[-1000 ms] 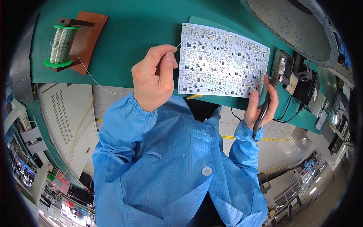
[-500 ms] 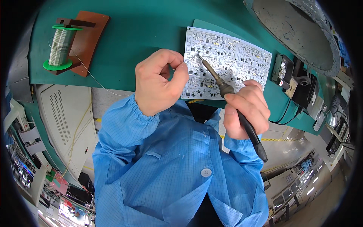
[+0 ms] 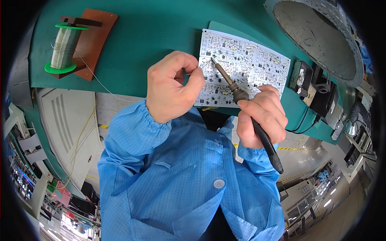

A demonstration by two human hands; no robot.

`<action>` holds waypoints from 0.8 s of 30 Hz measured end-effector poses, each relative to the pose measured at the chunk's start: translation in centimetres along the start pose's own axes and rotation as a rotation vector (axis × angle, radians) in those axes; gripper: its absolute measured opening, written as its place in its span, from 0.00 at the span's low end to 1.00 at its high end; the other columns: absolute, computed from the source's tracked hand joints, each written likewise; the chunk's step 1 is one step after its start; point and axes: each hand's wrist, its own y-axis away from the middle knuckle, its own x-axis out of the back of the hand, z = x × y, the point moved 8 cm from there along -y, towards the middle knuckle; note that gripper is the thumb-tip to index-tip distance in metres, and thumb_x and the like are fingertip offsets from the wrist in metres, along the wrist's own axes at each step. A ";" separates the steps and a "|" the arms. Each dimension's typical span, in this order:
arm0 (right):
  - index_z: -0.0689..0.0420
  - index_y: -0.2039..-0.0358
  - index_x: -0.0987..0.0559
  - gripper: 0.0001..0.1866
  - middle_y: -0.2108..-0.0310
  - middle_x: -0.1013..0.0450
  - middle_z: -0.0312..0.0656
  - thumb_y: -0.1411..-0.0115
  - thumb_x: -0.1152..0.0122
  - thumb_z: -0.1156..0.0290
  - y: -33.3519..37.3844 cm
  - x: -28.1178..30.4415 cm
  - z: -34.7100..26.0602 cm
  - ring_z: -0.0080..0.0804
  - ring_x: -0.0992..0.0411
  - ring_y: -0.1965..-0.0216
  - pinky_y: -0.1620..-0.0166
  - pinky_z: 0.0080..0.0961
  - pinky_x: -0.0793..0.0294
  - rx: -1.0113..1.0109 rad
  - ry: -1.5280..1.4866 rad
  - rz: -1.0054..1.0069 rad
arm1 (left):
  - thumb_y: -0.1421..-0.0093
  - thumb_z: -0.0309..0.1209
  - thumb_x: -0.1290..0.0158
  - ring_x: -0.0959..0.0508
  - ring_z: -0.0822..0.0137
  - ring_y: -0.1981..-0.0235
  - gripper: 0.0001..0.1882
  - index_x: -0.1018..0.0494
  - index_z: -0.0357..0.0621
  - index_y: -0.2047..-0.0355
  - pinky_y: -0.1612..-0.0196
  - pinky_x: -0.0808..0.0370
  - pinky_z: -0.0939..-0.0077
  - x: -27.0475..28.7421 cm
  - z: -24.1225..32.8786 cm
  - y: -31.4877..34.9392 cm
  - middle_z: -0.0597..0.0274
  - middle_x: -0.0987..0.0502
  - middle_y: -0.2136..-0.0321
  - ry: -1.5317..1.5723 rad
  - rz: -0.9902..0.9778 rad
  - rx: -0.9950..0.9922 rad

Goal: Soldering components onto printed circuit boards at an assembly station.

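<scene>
Your right hand (image 3: 261,114) gripped the black-handled metal soldering iron (image 3: 241,98), tip down on the white rectangular circuit board (image 3: 245,66); your left hand (image 3: 171,86) pinched thin silver solder wire (image 3: 195,71) just beside that tip, over the board's near edge.

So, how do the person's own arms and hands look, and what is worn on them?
Both hands, left hand and right hand, are bare, without gloves. Both arms wear light blue fine-grid fabric sleeves with gathered elastic cuffs.

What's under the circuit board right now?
The white circuit board lies on the green bench mat. Its near edge overhangs the bench. The left hand covers its left corner.
</scene>
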 end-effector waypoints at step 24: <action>0.66 0.59 0.27 0.17 0.76 0.30 0.47 0.40 0.50 0.64 5.9 5.7 2.5 0.34 0.34 0.73 0.54 0.44 0.34 -0.140 0.059 0.344 | 0.52 0.17 0.50 0.35 0.84 0.83 0.03 0.30 0.36 0.79 0.83 0.42 0.87 0.4 0.3 0.1 0.66 0.25 0.77 0.045 -0.053 0.003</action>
